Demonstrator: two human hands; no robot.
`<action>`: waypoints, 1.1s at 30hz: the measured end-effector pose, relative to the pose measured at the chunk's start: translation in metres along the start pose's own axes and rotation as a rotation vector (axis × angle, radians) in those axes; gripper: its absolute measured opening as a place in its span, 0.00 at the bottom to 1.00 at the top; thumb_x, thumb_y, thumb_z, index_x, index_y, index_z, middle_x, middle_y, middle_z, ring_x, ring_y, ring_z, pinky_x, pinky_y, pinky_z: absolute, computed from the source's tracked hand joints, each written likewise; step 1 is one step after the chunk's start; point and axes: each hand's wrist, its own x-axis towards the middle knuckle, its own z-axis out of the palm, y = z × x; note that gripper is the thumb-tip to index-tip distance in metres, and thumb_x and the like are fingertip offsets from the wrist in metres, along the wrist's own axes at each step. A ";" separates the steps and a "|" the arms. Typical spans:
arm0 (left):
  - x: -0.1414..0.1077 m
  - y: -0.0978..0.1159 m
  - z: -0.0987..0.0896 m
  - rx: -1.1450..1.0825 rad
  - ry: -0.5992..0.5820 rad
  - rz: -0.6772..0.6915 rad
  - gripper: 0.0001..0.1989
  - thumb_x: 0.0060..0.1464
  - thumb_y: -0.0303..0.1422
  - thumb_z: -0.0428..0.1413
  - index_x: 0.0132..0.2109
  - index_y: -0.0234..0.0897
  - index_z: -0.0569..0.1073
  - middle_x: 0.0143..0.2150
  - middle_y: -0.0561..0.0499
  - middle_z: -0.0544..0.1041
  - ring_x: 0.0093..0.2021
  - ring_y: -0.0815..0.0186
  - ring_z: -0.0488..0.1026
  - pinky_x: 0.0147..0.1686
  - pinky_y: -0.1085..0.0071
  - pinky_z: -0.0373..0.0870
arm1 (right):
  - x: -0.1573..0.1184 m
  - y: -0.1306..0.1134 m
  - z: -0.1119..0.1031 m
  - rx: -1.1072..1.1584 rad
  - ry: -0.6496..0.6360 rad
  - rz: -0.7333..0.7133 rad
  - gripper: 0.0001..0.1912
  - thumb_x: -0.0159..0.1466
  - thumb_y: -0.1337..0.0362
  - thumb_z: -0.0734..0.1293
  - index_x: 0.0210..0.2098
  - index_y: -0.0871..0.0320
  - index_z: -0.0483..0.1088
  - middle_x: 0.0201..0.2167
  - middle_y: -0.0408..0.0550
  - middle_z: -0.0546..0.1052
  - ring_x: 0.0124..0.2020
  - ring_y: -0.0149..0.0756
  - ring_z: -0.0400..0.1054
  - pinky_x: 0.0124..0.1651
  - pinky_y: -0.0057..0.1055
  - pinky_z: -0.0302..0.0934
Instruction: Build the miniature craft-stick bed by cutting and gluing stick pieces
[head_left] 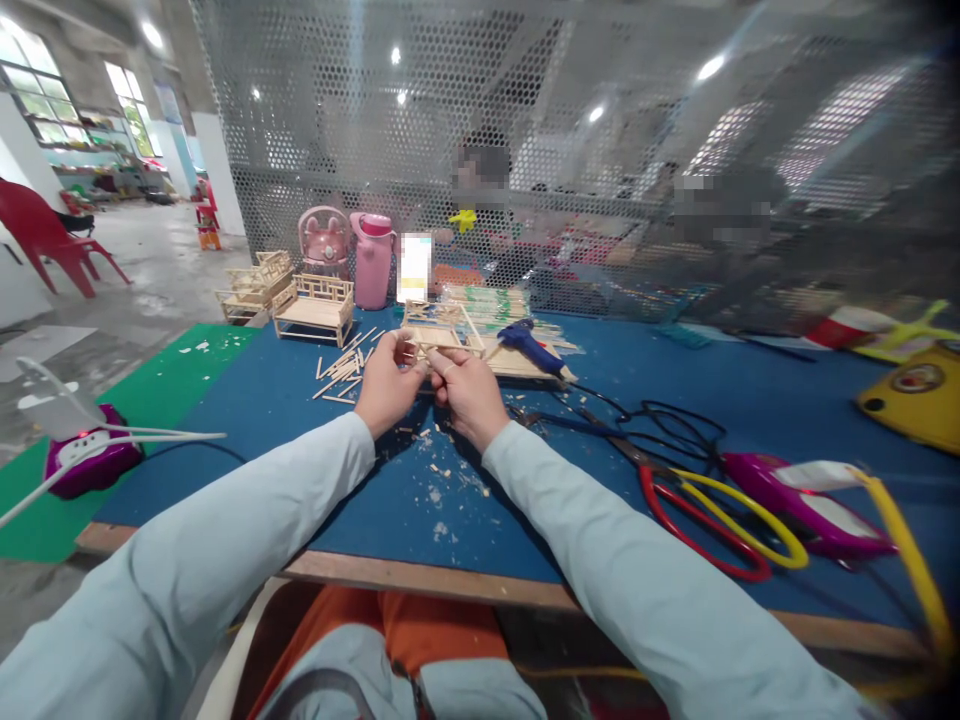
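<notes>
frame of sticks [442, 339] sits just beyond left hand [390, 384] and right hand [472, 393], both pinching its near side.

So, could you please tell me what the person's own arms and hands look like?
The left sleeve and right sleeve are full-length, pale blue and softly wrinkled, with no markings that I can make out. The left hand and right hand are bare, without gloves.
</notes>
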 end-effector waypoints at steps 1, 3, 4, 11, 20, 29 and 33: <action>0.000 0.000 0.000 0.003 0.004 0.000 0.16 0.45 0.22 0.55 0.43 0.34 0.65 0.36 0.49 0.70 0.35 0.70 0.68 0.39 0.71 0.68 | 0.000 0.001 0.000 -0.016 0.003 -0.016 0.08 0.54 0.62 0.66 0.23 0.59 0.64 0.10 0.33 0.62 0.08 0.19 0.50 0.11 0.20 0.41; -0.001 0.000 0.000 0.001 0.004 0.005 0.15 0.46 0.23 0.55 0.43 0.34 0.65 0.36 0.49 0.71 0.36 0.70 0.69 0.40 0.71 0.67 | 0.000 0.002 0.001 -0.040 0.009 -0.044 0.08 0.55 0.62 0.65 0.23 0.60 0.65 0.10 0.33 0.62 0.08 0.20 0.50 0.11 0.21 0.41; -0.001 0.001 0.000 -0.006 -0.002 0.006 0.15 0.46 0.23 0.55 0.43 0.34 0.65 0.36 0.49 0.72 0.36 0.69 0.69 0.40 0.71 0.67 | 0.001 0.002 0.001 -0.048 0.012 -0.056 0.08 0.55 0.62 0.65 0.23 0.60 0.66 0.11 0.34 0.62 0.08 0.20 0.50 0.11 0.21 0.41; -0.001 -0.001 0.001 -0.061 -0.029 0.002 0.12 0.46 0.24 0.55 0.41 0.33 0.67 0.37 0.48 0.74 0.36 0.69 0.71 0.41 0.70 0.68 | 0.000 0.005 0.001 -0.066 0.026 -0.100 0.10 0.53 0.59 0.66 0.27 0.61 0.70 0.11 0.34 0.62 0.10 0.20 0.50 0.13 0.22 0.42; -0.001 0.000 0.000 -0.060 -0.041 0.003 0.12 0.46 0.23 0.55 0.40 0.33 0.67 0.36 0.48 0.74 0.36 0.69 0.72 0.40 0.71 0.68 | -0.004 0.009 -0.005 -0.260 0.014 -0.229 0.12 0.56 0.58 0.62 0.26 0.60 0.71 0.12 0.36 0.63 0.12 0.23 0.53 0.17 0.23 0.48; -0.001 0.001 -0.001 -0.020 -0.040 0.001 0.13 0.46 0.21 0.54 0.42 0.32 0.67 0.37 0.47 0.74 0.37 0.68 0.72 0.41 0.69 0.69 | -0.009 0.009 -0.011 -0.577 0.032 -0.411 0.19 0.58 0.63 0.58 0.44 0.62 0.73 0.14 0.41 0.69 0.16 0.30 0.60 0.23 0.26 0.56; -0.001 0.001 -0.002 -0.015 -0.049 0.019 0.14 0.46 0.20 0.53 0.42 0.32 0.68 0.38 0.46 0.74 0.38 0.68 0.72 0.42 0.68 0.69 | -0.009 0.013 -0.016 -0.721 0.091 -0.481 0.21 0.57 0.62 0.59 0.47 0.61 0.73 0.19 0.45 0.74 0.20 0.32 0.63 0.26 0.28 0.58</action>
